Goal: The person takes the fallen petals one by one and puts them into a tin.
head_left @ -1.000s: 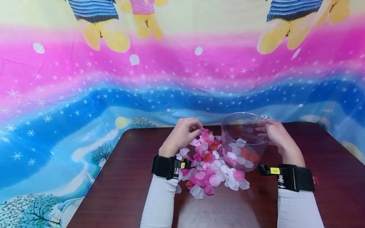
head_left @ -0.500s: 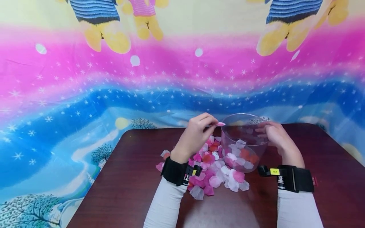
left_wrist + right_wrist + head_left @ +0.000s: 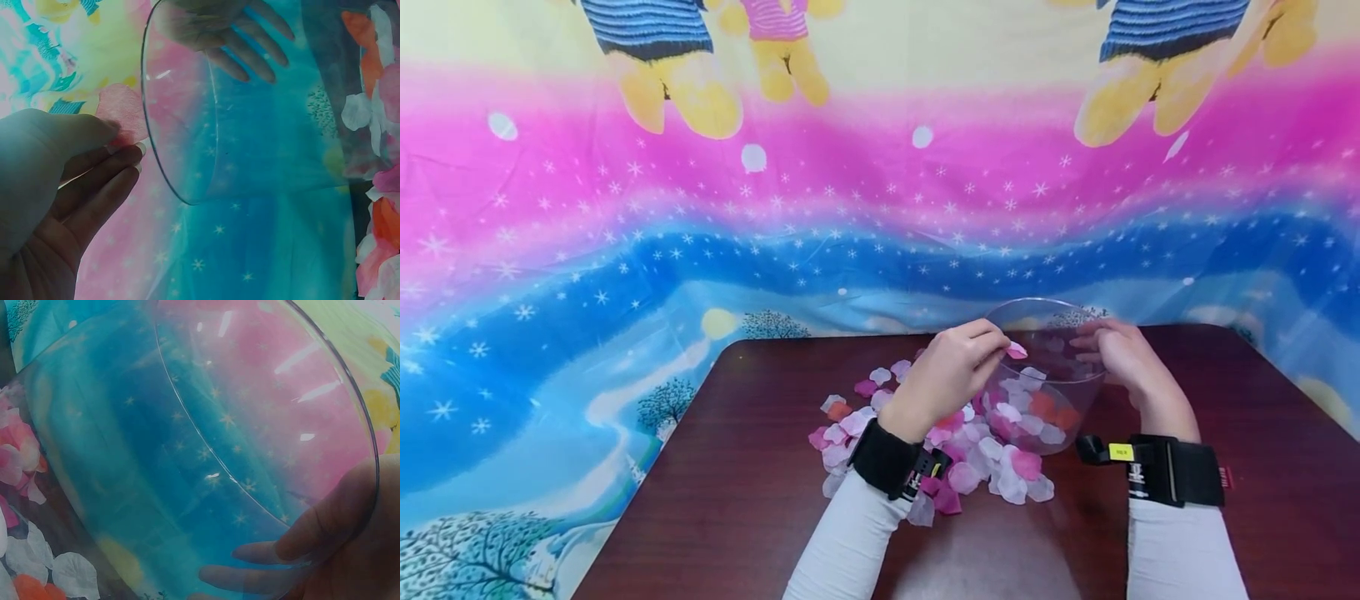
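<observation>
Item 1: left hand (image 3: 951,371), thumb and fingertips pinching a single pink petal (image 3: 1017,351). Petal located at the mouth of the container, beside the left part of the rim; contact with the rim cannot be told.

Item 2: clear container (image 3: 1063,381), transparent, round-mouthed, upright on the counter (image 3: 737,500), slightly right of its middle, toward the far edge.

Item 3: right hand (image 3: 1123,354), fingers extended and spread against the container's right side near the rim, not clenched; fingers visible through the clear wall in both wrist views.

Item 4: petals inside the container (image 3: 1042,407), white, pink and orange-red, gathered low.

Item 5: loose petals (image 3: 964,477), white, pale pink, deep pink and orange-red, heaped and overlapping on the counter, to the left of the container and in front of it; the heap partly hidden by the left arm. Outermost pieces lie toward the counter's left edge, well apart from it.

Item 6: white sleeves (image 3: 1183,546) and black wristbands (image 3: 886,460), one of each per arm.

Item 7: printed cloth (image 3: 850,200), pink, blue and cream, with snowflakes, hanging beyond the counter's far edge.
</observation>
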`<state>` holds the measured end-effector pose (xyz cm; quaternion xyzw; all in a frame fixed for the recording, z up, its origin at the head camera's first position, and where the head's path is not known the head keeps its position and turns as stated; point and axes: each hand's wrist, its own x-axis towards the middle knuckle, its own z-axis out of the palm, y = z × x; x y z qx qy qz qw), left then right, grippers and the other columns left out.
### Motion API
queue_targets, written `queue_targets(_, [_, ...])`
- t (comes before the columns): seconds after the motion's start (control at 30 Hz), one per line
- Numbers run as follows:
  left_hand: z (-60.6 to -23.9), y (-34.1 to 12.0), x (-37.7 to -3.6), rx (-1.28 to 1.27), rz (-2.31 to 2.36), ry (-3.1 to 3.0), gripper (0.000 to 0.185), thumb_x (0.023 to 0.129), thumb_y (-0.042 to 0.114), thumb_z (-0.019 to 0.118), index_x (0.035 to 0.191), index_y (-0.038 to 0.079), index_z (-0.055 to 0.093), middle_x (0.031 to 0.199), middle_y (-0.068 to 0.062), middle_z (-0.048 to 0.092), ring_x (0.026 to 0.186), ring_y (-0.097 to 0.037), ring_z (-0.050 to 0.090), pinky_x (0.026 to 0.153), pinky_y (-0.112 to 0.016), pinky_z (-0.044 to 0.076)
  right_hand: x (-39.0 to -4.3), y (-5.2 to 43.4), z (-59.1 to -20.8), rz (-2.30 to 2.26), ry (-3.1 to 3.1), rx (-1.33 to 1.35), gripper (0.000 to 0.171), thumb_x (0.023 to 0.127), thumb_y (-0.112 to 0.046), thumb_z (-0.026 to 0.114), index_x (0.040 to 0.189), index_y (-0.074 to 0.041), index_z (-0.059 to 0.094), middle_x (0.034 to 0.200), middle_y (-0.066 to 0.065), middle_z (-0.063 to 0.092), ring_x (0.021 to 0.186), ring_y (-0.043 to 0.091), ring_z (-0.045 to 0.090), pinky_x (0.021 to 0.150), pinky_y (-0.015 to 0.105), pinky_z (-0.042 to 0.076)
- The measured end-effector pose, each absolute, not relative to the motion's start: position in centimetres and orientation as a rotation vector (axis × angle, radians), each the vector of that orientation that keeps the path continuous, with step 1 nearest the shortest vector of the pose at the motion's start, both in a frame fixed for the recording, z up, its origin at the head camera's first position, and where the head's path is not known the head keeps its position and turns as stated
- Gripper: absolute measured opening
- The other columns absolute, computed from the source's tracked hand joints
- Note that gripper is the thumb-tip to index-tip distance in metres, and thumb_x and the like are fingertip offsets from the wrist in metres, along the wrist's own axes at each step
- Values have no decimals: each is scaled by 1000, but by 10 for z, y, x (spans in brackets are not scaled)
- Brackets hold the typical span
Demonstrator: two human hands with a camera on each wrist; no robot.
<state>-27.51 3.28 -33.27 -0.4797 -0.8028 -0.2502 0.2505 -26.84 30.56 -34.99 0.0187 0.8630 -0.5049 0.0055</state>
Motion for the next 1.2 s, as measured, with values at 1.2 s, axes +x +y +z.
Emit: queue_targets(1.2, [-326,4,-287,-1179,-714,-2322,23,101,14,67,123,9,72,121,-4,69,114,-15,64,100,-21,49,-269,303,-344,-1568,2708,41,57,105,-17,14,154,8,30,151,35,41,134,52,45,102,62,45])
